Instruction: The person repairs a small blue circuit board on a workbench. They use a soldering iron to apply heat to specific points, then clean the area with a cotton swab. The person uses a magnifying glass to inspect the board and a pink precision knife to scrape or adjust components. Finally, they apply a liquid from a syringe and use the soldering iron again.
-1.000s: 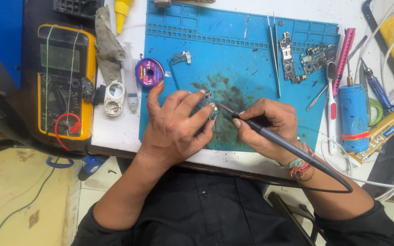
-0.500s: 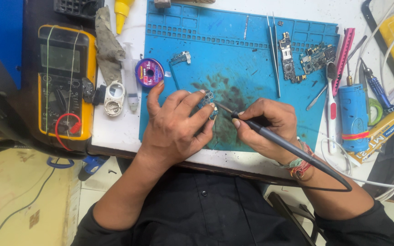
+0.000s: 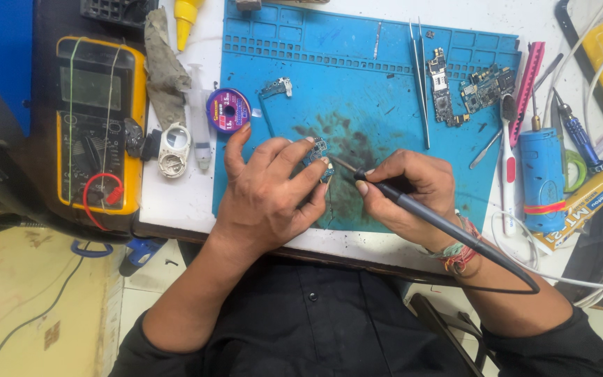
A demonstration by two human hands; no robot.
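Blue silicone work mat [image 3: 378, 91] carries three loose circuit boards [image 3: 444, 86]. Left hand [image 3: 273, 188] pinches one small circuit board [image 3: 319, 155]; right hand [image 3: 413, 188] grips one black soldering iron [image 3: 448, 227].

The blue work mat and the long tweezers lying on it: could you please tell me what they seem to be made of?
Blue work mat: probably silicone or soft rubber, matte, with moulded compartments and dark stains. Long tweezers: apparently bare steel, thin, grey, with a slight sheen.

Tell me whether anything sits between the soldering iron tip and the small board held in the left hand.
Nothing visible does. The right hand holds the soldering iron with its tip pointing at the small circuit board pinched in the left hand; only bare blue mat shows in the short gap.
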